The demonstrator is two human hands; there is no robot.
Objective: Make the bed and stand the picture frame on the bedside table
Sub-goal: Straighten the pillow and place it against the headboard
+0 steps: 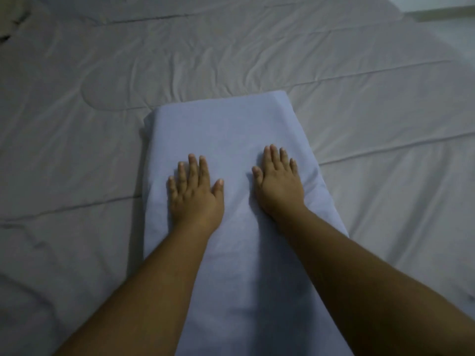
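Note:
A folded pale blue blanket (221, 129) lies lengthwise on the bed, running from the middle of the view toward me. My left hand (194, 195) rests flat on it, palm down, fingers spread. My right hand (279, 182) lies flat on the same blanket a little to the right, fingers together and pointing away from me. Neither hand grips anything. Under the blanket spreads a light grey quilted cover (102, 98) with creases and stitched seams. No picture frame or bedside table is in view.
The quilted cover fills nearly the whole view on all sides of the blanket. At the top right corner a strip of pale floor or wall (447, 14) shows past the bed's edge. A dark fold (15, 24) sits at the top left.

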